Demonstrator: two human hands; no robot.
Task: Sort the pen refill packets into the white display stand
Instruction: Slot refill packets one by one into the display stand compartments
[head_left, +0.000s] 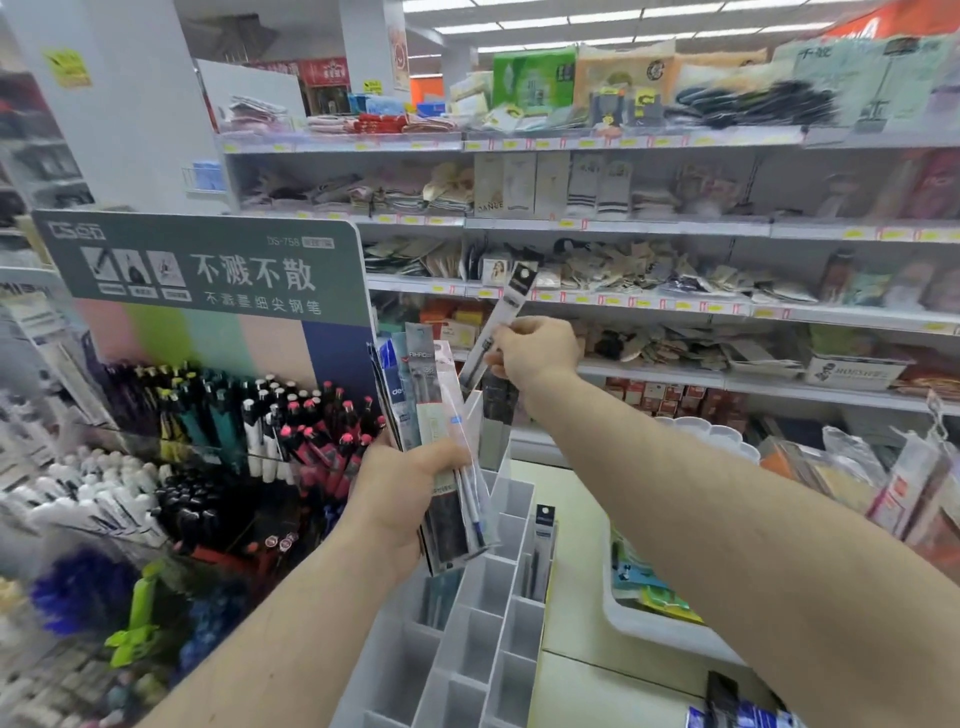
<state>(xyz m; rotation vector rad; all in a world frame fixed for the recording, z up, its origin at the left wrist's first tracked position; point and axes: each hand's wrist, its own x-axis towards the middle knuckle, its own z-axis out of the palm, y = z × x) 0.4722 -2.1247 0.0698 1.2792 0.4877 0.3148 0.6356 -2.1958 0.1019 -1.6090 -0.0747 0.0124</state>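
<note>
**Refill packets over the stand**

Shop shelves (623, 228) fill the background behind us; a green pen display (208, 270) stands at our left; our left hand (400, 493) grips a fanned bundle of refill packets (436, 415) above the white display stand (488, 597); our right hand (535, 353) pinches a single packet (501, 322), tilted, just beside the bundle's top edge; one packet (543, 551) stands upright in a right-hand compartment; a white tray (639, 631) lies near the stand's right edge.

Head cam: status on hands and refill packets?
Left hand grips fanned packet bundle. Right hand pinches single packet, raised above white display stand. One packet already slotted. Nothing blocking.
</note>
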